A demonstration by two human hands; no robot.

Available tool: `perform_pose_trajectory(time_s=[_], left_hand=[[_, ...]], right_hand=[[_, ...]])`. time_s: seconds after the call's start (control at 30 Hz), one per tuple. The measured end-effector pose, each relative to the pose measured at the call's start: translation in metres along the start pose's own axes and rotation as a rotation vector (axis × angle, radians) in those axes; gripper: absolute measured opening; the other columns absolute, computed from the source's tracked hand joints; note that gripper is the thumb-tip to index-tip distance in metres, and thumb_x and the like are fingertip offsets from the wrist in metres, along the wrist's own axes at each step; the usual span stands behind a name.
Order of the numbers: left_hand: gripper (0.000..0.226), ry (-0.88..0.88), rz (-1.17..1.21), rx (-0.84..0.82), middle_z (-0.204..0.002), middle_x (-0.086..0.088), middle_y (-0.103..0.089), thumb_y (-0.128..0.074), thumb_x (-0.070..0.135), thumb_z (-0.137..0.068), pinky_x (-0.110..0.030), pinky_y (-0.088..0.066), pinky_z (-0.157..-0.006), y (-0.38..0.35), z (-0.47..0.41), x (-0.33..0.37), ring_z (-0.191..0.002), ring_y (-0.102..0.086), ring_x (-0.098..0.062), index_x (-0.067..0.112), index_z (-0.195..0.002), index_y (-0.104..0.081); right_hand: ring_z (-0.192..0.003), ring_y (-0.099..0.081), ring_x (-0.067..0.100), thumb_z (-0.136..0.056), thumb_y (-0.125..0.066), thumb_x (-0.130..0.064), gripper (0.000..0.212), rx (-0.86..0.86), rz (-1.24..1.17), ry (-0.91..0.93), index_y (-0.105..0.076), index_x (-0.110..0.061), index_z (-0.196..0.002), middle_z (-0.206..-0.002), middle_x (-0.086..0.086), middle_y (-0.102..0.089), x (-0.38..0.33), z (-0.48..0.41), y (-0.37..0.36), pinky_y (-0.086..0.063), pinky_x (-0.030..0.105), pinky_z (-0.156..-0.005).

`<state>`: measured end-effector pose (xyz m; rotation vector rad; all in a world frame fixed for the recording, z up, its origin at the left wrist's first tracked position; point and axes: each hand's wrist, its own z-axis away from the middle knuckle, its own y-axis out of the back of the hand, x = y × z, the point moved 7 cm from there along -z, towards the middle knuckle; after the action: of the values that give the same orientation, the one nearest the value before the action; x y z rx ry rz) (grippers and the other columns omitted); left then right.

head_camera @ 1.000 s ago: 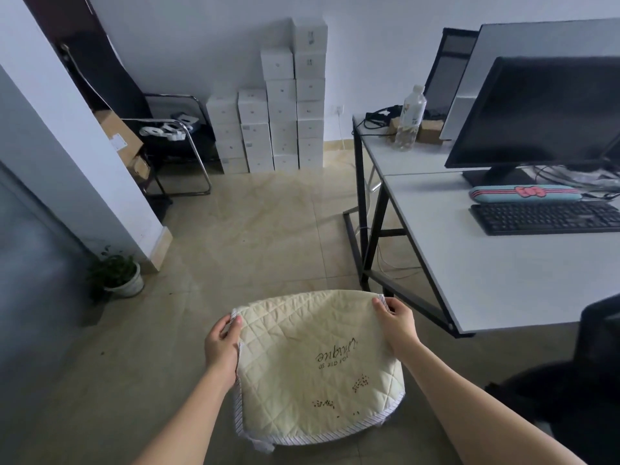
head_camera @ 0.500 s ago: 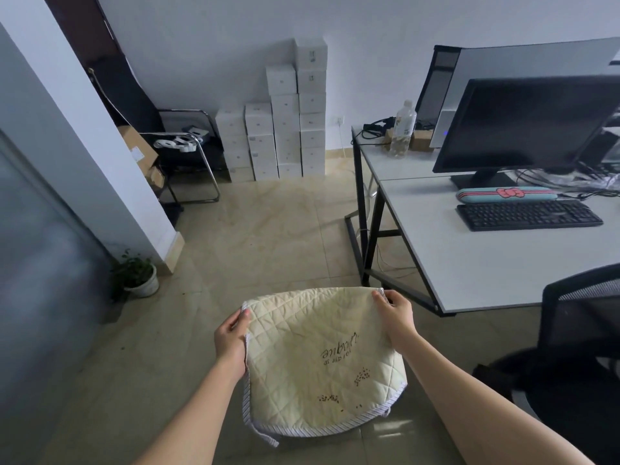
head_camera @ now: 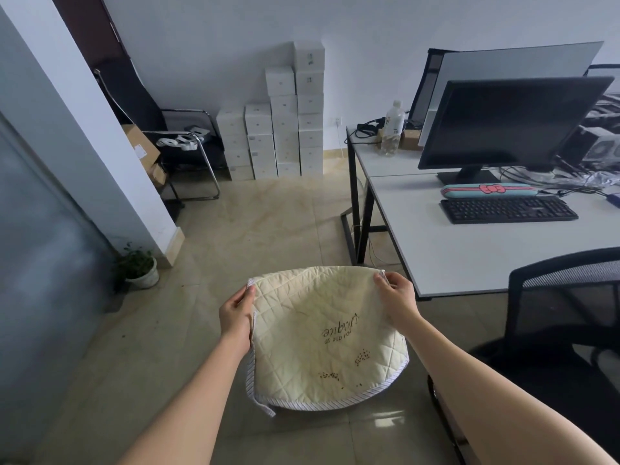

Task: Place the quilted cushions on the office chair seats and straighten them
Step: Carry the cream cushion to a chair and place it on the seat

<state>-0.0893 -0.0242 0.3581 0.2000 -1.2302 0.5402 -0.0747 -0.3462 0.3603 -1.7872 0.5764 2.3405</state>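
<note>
A cream quilted cushion (head_camera: 322, 340) with dark script lettering and a striped border hangs in the air over the floor, held flat in front of me. My left hand (head_camera: 236, 313) grips its left far corner and my right hand (head_camera: 396, 297) grips its right far corner. A loose tie strap dangles from the near left edge. A black mesh office chair (head_camera: 567, 317) stands at the right, its backrest toward the desk; its seat shows dark and partly hidden behind my right forearm.
A white desk (head_camera: 469, 256) with black legs holds a monitor (head_camera: 503, 125), keyboard (head_camera: 508, 209), wrist rest and bottle (head_camera: 392, 129). Stacked white boxes (head_camera: 285, 122) line the far wall. A black cantilever chair (head_camera: 188, 152) and a potted plant (head_camera: 141, 270) stand left, beside a pillar.
The view has shifted right and closer to the desk, bringing the black mesh chair further into frame. Both hands keep their grip on the cushion's far corners.
</note>
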Motion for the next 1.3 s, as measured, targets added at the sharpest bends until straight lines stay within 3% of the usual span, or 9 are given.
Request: perform_pose_trajectory(time_s=[0.27, 0.37, 0.43, 0.67, 0.83, 0.97, 1.03, 1.17, 1.3], left_hand=[[0.037, -0.048, -0.021, 0.032, -0.127, -0.029, -0.056, -0.06, 0.011, -0.088, -0.048, -0.039, -0.107, -0.045, 0.077, -0.018, -0.12, -0.054, -0.033, -0.004, -0.121, -0.058], [0.035, -0.055, -0.047, 0.03, -0.1, -0.009, -0.068, -0.059, 0.011, -0.089, -0.023, -0.051, -0.092, -0.064, 0.108, -0.032, -0.083, -0.066, -0.002, -0.004, -0.12, -0.059], [0.033, -0.049, -0.054, 0.018, -0.09, -0.002, -0.066, -0.059, 0.012, -0.089, -0.015, -0.05, -0.083, -0.077, 0.127, -0.043, -0.068, -0.063, 0.005, -0.003, -0.118, -0.061], [0.036, -0.032, -0.107, -0.033, -0.117, -0.011, -0.064, -0.061, 0.02, -0.088, -0.028, -0.043, -0.098, -0.142, 0.204, -0.078, -0.109, -0.057, -0.017, -0.001, -0.118, -0.062], [0.032, -0.021, -0.124, -0.11, -0.112, -0.007, -0.062, -0.061, 0.018, -0.088, -0.024, -0.042, -0.093, -0.197, 0.253, -0.099, -0.103, -0.054, -0.012, -0.002, -0.113, -0.064], [0.029, 0.011, -0.154, -0.176, -0.109, -0.01, -0.067, -0.065, 0.023, -0.085, -0.034, -0.046, -0.099, -0.235, 0.28, -0.117, -0.102, -0.059, -0.018, 0.004, -0.106, -0.068], [0.022, 0.004, -0.153, -0.217, -0.102, -0.009, -0.067, -0.064, 0.021, -0.086, -0.031, -0.045, -0.097, -0.255, 0.295, -0.123, -0.101, -0.057, -0.017, 0.005, -0.1, -0.068], [0.032, -0.013, -0.138, -0.276, -0.104, -0.007, -0.061, -0.062, 0.016, -0.087, -0.025, -0.042, -0.092, -0.29, 0.322, -0.131, -0.101, -0.054, -0.015, -0.003, -0.114, -0.062], [0.035, 0.007, -0.145, -0.331, -0.107, -0.008, -0.063, -0.063, 0.02, -0.087, -0.029, -0.044, -0.095, -0.317, 0.339, -0.143, -0.103, -0.057, -0.016, 0.002, -0.117, -0.062]], right_hand=[[-0.063, -0.046, 0.02, -0.089, -0.058, -0.029, 0.024, 0.001, -0.047, -0.001, -0.062, -0.005, -0.085, -0.072, 0.008, -0.052, 0.015, 0.015, 0.086, -0.039, 0.029, -0.057], [-0.069, -0.046, 0.021, -0.089, -0.057, -0.027, 0.027, 0.02, -0.036, 0.011, -0.061, 0.0, -0.09, -0.077, 0.011, -0.052, 0.022, 0.021, 0.127, -0.04, 0.029, -0.058], [-0.071, -0.047, 0.022, -0.089, -0.057, -0.026, 0.029, 0.025, -0.046, 0.015, -0.06, 0.003, -0.092, -0.079, 0.011, -0.052, 0.03, 0.025, 0.155, -0.041, 0.032, -0.061], [-0.067, -0.045, 0.023, -0.087, -0.057, -0.032, 0.035, 0.12, -0.03, 0.019, -0.06, 0.003, -0.089, -0.073, 0.011, -0.051, 0.062, 0.044, 0.27, -0.039, 0.035, -0.061], [-0.069, -0.047, 0.023, -0.087, -0.056, -0.035, 0.037, 0.184, -0.051, 0.003, -0.06, 0.002, -0.092, -0.077, 0.012, -0.053, 0.076, 0.058, 0.35, -0.043, 0.037, -0.062], [-0.072, -0.054, 0.024, -0.088, -0.057, -0.032, 0.028, 0.252, -0.079, -0.015, -0.064, -0.005, -0.092, -0.082, 0.012, -0.059, 0.087, 0.069, 0.407, -0.055, 0.048, -0.073], [-0.072, -0.056, 0.023, -0.088, -0.058, -0.031, 0.024, 0.287, -0.091, -0.034, -0.065, -0.009, -0.091, -0.083, 0.011, -0.061, 0.094, 0.073, 0.432, -0.056, 0.046, -0.074], [-0.069, -0.051, 0.022, -0.087, -0.058, -0.032, 0.028, 0.349, -0.117, -0.042, -0.064, -0.004, -0.09, -0.078, 0.01, -0.057, 0.105, 0.079, 0.473, -0.047, 0.035, -0.063], [-0.07, -0.05, 0.022, -0.086, -0.06, -0.033, 0.034, 0.385, -0.142, -0.042, -0.062, 0.001, -0.091, -0.078, 0.01, -0.056, 0.114, 0.082, 0.506, -0.046, 0.036, -0.064]])
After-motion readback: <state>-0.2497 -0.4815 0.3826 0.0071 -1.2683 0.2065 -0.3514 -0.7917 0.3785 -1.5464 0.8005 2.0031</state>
